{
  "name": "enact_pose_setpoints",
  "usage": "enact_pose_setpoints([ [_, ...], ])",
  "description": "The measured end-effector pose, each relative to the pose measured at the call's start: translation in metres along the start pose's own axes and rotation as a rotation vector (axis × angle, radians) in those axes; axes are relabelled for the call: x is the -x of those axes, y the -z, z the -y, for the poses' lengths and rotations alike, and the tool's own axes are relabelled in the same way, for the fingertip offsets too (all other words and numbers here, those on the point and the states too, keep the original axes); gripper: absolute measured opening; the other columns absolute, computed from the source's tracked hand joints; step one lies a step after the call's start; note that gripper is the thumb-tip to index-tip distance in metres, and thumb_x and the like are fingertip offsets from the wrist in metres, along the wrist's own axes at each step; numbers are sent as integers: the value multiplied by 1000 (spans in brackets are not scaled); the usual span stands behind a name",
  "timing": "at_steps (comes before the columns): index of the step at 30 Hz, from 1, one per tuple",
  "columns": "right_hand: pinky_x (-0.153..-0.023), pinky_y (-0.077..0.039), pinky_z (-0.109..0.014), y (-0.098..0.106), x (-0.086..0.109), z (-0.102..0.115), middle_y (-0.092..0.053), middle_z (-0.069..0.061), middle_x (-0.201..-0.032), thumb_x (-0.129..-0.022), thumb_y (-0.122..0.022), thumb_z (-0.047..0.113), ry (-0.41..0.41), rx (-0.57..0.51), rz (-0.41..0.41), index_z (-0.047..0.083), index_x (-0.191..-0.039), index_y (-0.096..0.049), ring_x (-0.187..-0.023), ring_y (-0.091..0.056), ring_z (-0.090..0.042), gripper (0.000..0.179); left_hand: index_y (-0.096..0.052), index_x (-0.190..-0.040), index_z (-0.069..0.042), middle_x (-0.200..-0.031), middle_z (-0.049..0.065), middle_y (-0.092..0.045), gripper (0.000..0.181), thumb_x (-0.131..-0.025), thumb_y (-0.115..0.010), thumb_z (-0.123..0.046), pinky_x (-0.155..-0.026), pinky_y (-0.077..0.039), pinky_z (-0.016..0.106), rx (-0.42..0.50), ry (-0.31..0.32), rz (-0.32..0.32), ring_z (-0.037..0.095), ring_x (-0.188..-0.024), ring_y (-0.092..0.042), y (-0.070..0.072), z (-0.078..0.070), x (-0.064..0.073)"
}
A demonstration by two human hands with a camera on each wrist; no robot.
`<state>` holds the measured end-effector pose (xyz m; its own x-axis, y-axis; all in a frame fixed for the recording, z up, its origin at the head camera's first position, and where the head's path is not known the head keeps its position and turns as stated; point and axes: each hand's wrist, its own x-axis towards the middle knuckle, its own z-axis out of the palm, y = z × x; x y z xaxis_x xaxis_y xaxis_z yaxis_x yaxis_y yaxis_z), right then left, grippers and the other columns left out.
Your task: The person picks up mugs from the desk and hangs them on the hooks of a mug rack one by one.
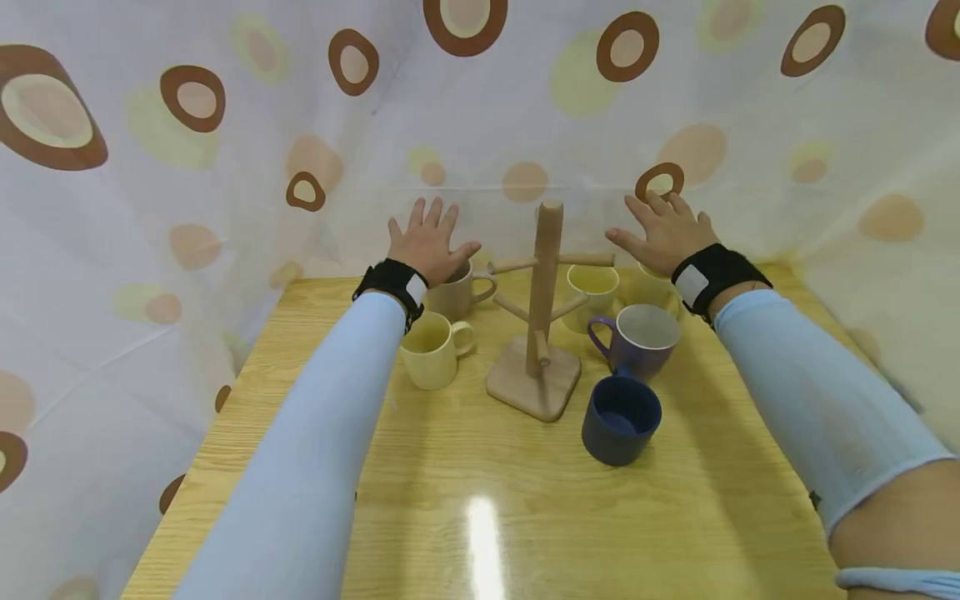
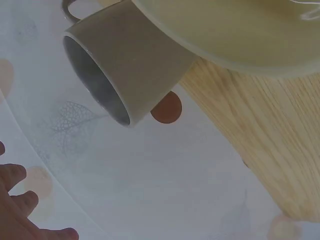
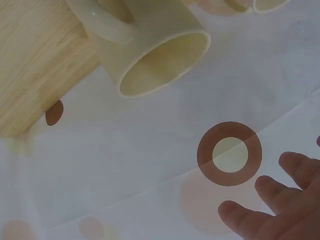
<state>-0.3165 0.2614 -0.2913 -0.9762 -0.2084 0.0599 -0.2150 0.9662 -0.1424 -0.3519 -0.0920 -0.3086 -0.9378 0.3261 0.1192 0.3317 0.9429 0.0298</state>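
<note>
My left hand (image 1: 430, 246) is held palm down with fingers spread, above a grey-brown mug (image 1: 452, 297) at the back left. Just nearer stands a cream mug (image 1: 430, 354). Fingers also spread, my right hand (image 1: 666, 233) hovers over another cream mug (image 1: 647, 287), which it partly hides. Neither hand holds anything. Between them a wooden mug tree (image 1: 546, 292) stands upright, its visible pegs bare. To its right are a pale yellow mug (image 1: 592, 292), a purple mug (image 1: 645, 337) and a dark blue mug (image 1: 621, 421). The right wrist view shows the cream mug (image 3: 155, 55) close up.
The mugs and mug tree stand on a light wooden table (image 1: 480, 475), whose front part shows a bright reflection. A patterned white curtain (image 1: 480, 108) hangs behind the table and along its sides.
</note>
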Motion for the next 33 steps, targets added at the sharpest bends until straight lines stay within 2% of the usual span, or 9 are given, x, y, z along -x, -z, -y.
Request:
enact_pose_setpoints([
  [6,-101,-10,-78,-1,21,-3,-7,-23,-156,-92,-26,67,84,26,-13,15,-152,-8,-137,-2,-47,82,-8,-152,-19,-160,8,-4,81,-91,-26,-68,-110,-8,69,119,-51,-20,26,-142,9,7,-2,10],
  [12,-109,-13,-68,-4,66,-2,-14,-26,-155,-94,-41,55,242,-29,-73,9,-151,-15,-138,-5,-46,78,-7,-152,-20,-160,5,-2,80,-92,-32,-65,-111,-5,67,261,-126,-96,20,-141,11,22,4,42],
  [17,-104,-29,-62,-16,104,12,-37,-24,-146,-89,-59,43,410,-64,-188,6,-145,-35,-129,-30,-43,71,-14,-152,-16,-159,7,-11,76,-93,-45,-53,-111,-10,66,330,-191,-269,18,-142,3,32,16,89],
  [20,-89,-43,-55,-25,124,25,-54,-21,-128,-84,-67,39,500,-54,-268,6,-135,-49,-107,-49,-37,64,-22,-149,-10,-157,12,-20,72,-92,-53,-42,-113,-11,61,402,-231,-415,19,-142,-4,31,21,120],
  [22,-73,-49,-49,-32,136,34,-60,-18,-112,-80,-69,42,517,-19,-295,9,-130,-55,-90,-53,-32,62,-27,-147,-6,-154,15,-25,69,-91,-56,-34,-114,-12,58,459,-262,-508,21,-141,-9,28,21,139],
  [25,-55,-50,-42,-46,153,48,-59,-13,-100,-79,-63,60,442,47,-192,17,-134,-53,-78,-54,-26,70,-33,-144,-2,-150,20,-32,66,-89,-56,-29,-115,-14,54,519,-311,-613,25,-140,-15,19,15,162],
  [29,-41,-42,-33,-63,168,65,-58,-14,-100,-77,-44,79,318,111,19,23,-141,-44,-68,-53,-21,85,-36,-142,-2,-148,21,-36,64,-90,-53,-33,-113,-15,60,555,-336,-672,29,-138,-22,8,-1,183],
  [31,-37,-38,-32,-68,169,71,-57,-16,-99,-75,-45,80,298,121,57,20,-141,-44,-60,-51,-18,89,-38,-141,-1,-147,21,-37,63,-90,-53,-33,-112,-14,63,569,-353,-686,31,-137,-24,4,-10,190],
  [33,-38,-40,-32,-71,169,75,-57,-17,-98,-74,-53,76,290,90,63,16,-139,-45,-56,-50,-16,88,-41,-139,-1,-146,22,-39,61,-89,-53,-33,-111,-13,66,579,-371,-697,33,-136,-27,0,-20,197],
])
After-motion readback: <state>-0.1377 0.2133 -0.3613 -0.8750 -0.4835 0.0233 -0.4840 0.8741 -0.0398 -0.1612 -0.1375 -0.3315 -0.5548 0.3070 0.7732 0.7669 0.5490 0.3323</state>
